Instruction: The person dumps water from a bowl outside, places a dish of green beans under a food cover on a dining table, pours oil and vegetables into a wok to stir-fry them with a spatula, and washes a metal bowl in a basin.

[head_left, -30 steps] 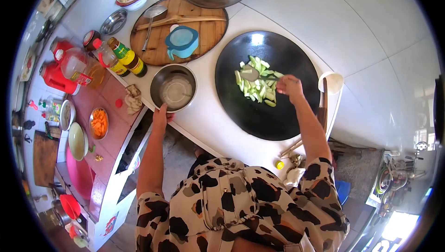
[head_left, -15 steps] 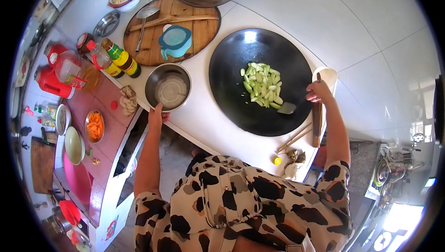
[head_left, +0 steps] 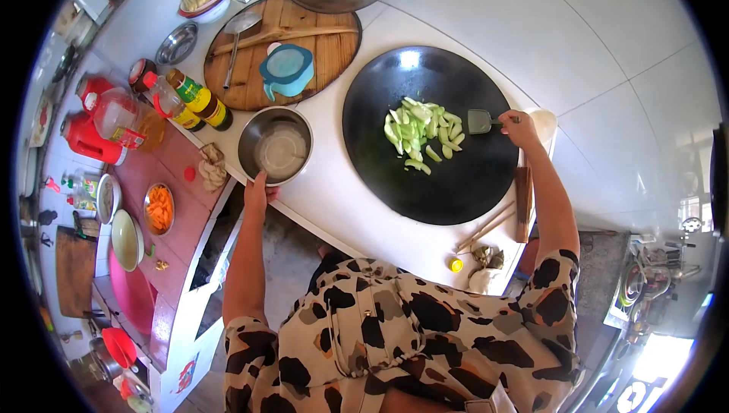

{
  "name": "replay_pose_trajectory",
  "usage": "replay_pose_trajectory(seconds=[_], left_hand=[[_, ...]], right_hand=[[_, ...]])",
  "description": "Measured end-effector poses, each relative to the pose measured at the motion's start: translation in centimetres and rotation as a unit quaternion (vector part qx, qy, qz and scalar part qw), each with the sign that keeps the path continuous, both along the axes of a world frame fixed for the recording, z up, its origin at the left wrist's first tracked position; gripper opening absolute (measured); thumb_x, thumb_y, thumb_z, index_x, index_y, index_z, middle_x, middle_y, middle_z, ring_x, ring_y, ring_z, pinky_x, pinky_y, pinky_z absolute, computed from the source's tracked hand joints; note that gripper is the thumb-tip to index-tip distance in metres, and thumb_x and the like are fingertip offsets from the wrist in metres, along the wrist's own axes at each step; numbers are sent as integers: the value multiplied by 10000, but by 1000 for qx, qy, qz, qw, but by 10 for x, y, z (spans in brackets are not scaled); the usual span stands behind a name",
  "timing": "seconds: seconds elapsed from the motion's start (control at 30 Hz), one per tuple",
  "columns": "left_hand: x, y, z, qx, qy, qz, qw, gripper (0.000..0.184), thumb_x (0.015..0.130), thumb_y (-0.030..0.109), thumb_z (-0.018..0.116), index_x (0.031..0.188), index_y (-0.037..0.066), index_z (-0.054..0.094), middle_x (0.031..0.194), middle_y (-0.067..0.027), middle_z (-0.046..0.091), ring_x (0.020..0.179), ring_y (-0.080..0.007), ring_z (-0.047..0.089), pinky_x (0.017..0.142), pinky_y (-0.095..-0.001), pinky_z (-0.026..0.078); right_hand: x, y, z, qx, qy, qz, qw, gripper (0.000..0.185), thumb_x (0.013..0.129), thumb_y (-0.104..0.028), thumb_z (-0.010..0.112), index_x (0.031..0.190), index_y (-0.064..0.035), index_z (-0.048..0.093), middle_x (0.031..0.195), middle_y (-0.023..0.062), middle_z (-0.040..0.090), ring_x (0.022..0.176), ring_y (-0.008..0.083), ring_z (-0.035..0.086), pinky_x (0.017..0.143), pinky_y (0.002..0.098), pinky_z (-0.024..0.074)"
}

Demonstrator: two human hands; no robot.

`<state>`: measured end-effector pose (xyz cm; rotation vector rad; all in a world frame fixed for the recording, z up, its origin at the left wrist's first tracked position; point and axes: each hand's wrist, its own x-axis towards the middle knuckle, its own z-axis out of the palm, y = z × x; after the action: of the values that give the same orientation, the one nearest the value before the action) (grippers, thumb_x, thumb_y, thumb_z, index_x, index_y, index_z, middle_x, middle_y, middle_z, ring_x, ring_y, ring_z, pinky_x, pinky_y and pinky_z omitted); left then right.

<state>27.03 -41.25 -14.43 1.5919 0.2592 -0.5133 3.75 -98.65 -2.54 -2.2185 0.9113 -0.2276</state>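
Note:
My left hand [head_left: 259, 191] grips the near rim of a steel bowl [head_left: 279, 119], thumb at its edge. The bowl has a pale bottom; whether there is liquid in it I cannot tell. My right hand [head_left: 520, 129] is closed round the handle of a spatula [head_left: 480, 121], its blade over the right side of a large black wok [head_left: 425, 199]. Pale green vegetable pieces [head_left: 414, 128] lie in the middle of the wok, a few apart from the pile. The spatula blade is just right of them and carries no pieces.
Behind the bowl are a round wooden board [head_left: 326, 52] with a blue-lidded container [head_left: 287, 71] and a ladle [head_left: 234, 48]. Sauce bottles [head_left: 201, 102] stand to the left, near a bowl of orange pieces [head_left: 159, 208]. Chopsticks [head_left: 486, 227] and a yellow cap [head_left: 456, 265] lie at the front right.
My right hand has moved up and the spatula blade has lifted away from the pile. The green pieces have shifted left and spread out. My left hand stays on the bowl.

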Motion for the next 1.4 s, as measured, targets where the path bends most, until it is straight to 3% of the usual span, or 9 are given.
replay_pose_trajectory(seconds=[0.07,0.23,0.33,0.43,0.6,0.7,0.8,1.1,1.4], left_hand=[[2,1,-3,3,-2,-5,1000,462,843,375,531,1137,31,440,813,-107,614,618,-190,622,507,-287,514],[-2,0,-1,2,-1,13,1000,410,844,345,524,1118,46,465,806,-84,617,594,-161,617,490,-261,507],[3,1,-6,7,3,4,1000,422,843,349,523,1127,44,460,815,-90,620,601,-165,621,494,-267,511],[5,0,-10,10,7,9,1000,441,840,364,524,1130,38,458,821,-98,622,612,-177,623,504,-280,515],[7,2,-11,8,7,-3,1000,460,838,388,523,1123,32,461,817,-110,624,627,-198,624,524,-302,521],[7,2,-9,10,14,-3,1000,440,845,351,515,1150,40,451,807,-98,623,609,-174,626,501,-270,518],[3,0,-3,5,6,2,1000,434,849,351,509,1146,39,452,803,-97,619,603,-171,621,499,-272,517],[3,1,5,-5,22,-23,999,464,849,372,510,1163,37,440,843,-103,609,615,-176,618,517,-281,517],[7,4,-5,-17,22,-21,999,457,846,363,519,1157,36,443,827,-110,608,607,-188,617,515,-288,518]], right_hand=[[7,-26,-21,-32,10,0,999,180,831,-174,577,872,-13,648,655,52,601,590,119,593,497,249,442],[43,31,-70,261,-92,-38,960,169,842,-163,575,904,-22,643,724,32,619,622,102,574,543,242,433],[55,54,-47,161,-65,149,974,152,843,-140,562,888,-14,634,745,26,621,657,107,578,597,241,445],[55,59,4,64,-53,212,974,133,840,-116,550,884,-16,627,756,15,615,685,100,574,629,242,451],[67,49,-33,-159,-86,158,971,139,838,-174,517,872,-118,639,850,122,644,823,347,595,726,402,481],[68,60,-78,-173,-97,184,963,133,813,-152,517,878,-122,630,844,117,643,810,331,604,709,398,484],[59,102,-73,-193,-101,329,919,130,776,-122,502,855,-118,606,794,115,611,777,325,592,669,415,466],[30,153,59,-187,51,462,865,133,831,-179,488,831,-129,611,703,111,596,691,320,589,610,430,446],[31,162,87,-137,56,472,869,150,826,-176,486,821,-134,629,734,100,621,705,324,591,630,417,459]])
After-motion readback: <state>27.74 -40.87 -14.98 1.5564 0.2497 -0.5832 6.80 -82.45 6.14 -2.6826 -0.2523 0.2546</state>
